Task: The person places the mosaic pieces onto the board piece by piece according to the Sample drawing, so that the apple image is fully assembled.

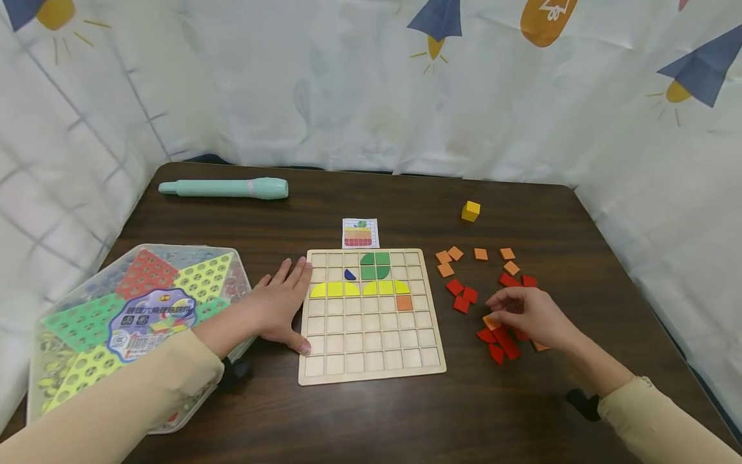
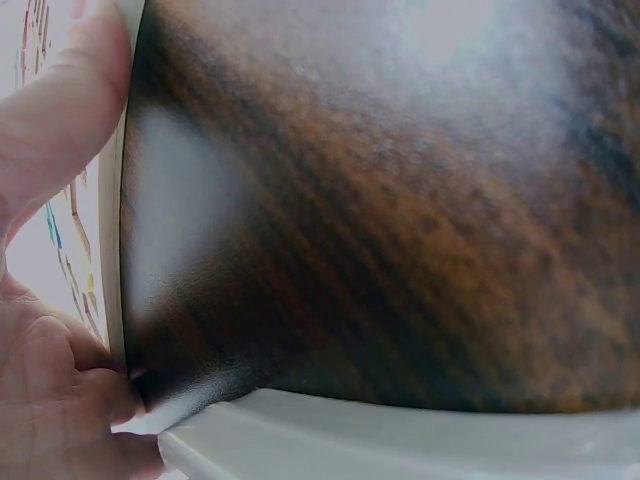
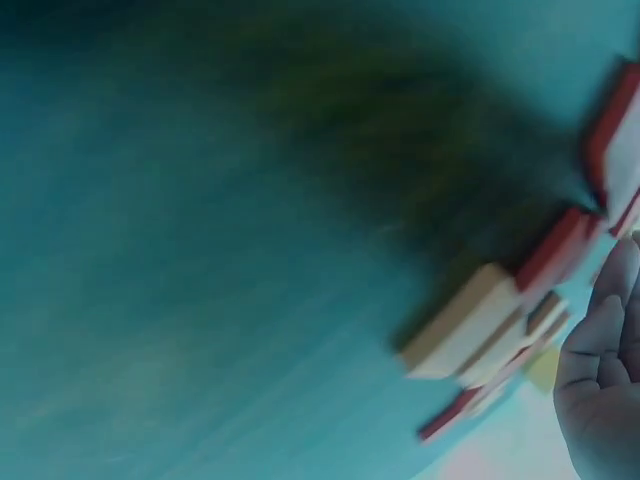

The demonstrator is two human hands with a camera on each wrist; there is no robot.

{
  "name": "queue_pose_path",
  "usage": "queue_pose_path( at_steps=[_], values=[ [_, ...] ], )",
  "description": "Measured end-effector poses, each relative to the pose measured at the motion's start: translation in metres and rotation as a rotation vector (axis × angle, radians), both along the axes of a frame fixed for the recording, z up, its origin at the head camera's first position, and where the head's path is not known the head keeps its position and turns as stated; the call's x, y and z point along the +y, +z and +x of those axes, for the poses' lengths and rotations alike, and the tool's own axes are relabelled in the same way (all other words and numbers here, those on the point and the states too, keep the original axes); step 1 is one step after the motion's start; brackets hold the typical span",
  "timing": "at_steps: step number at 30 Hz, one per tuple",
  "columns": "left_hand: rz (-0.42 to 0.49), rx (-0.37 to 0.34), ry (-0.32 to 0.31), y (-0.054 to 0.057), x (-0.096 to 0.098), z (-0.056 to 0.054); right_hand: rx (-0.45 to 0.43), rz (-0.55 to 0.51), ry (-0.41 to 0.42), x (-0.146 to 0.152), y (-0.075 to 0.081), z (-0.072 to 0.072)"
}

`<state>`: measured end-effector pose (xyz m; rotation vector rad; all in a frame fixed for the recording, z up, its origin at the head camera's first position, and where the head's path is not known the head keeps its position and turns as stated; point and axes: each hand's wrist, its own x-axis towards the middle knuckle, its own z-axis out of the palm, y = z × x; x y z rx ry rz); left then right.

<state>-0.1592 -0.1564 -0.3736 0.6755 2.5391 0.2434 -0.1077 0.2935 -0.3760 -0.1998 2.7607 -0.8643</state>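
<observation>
My left hand (image 1: 271,310) rests with spread fingers along the left edge of a wooden grid board (image 1: 371,378). In the left wrist view its thumb (image 2: 75,110) lies against the board's edge. The board bears green pieces (image 1: 375,265), a blue piece (image 1: 350,275), a row of yellow pieces (image 1: 335,289) and one orange square (image 1: 404,303). To the right, my right hand (image 1: 532,314) pinches an orange tile (image 1: 491,322) at its thumb and fingertips, above a loose pile of red tiles (image 1: 507,343). The right wrist view is blurred and shows this grip poorly.
Behind the board lies a small pattern card (image 1: 360,233). Loose orange tiles (image 1: 480,254) and red tiles (image 1: 462,303) lie right of it, with a yellow cube (image 1: 471,211) farther back. A clear box (image 1: 232,254) stands left; a mint-green cylinder (image 1: 223,188) lies at the back.
</observation>
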Motion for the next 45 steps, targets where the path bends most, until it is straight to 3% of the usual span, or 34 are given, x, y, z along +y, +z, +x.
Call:
queue_pose_path(
  at_steps=[13,21,26,41,45],
  values=[
    [-0.001,-0.004,0.011,0.0005,0.0001,0.0022,0.048,0.087,0.071,0.0070,-0.0078,0.0043],
    [0.015,-0.006,0.013,0.0016,-0.0001,0.0025,0.066,0.124,0.055,0.0052,-0.0085,0.0044],
    [0.019,-0.007,0.012,0.0018,-0.0004,0.0027,0.101,0.154,0.090,0.0059,-0.0086,0.0049],
    [0.020,-0.008,0.012,-0.0007,-0.0014,0.0021,0.161,0.180,0.179,0.0063,-0.0098,0.0047],
    [0.019,-0.005,0.012,-0.0021,-0.0018,0.0016,0.173,0.148,0.155,0.0052,-0.0070,0.0035]
  ],
)
